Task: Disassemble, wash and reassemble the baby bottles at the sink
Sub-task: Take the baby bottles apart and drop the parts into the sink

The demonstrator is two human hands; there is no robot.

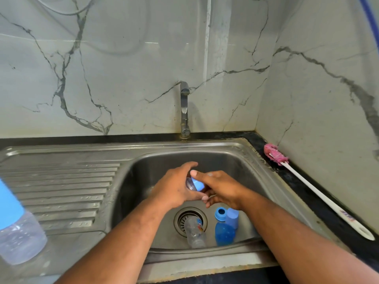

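OK, both hands over sink (205, 156) basin: left hand (176, 187) wraps small clear baby bottle (193, 184), right hand (221, 189) grips its pale blue end. Second clear bottle (194, 232) lies on drain; blue ring (221, 213), pale blue cap (232, 218), blue dome (224, 234) just beside it. Brush (315, 190) on table (256, 140), right of sink.
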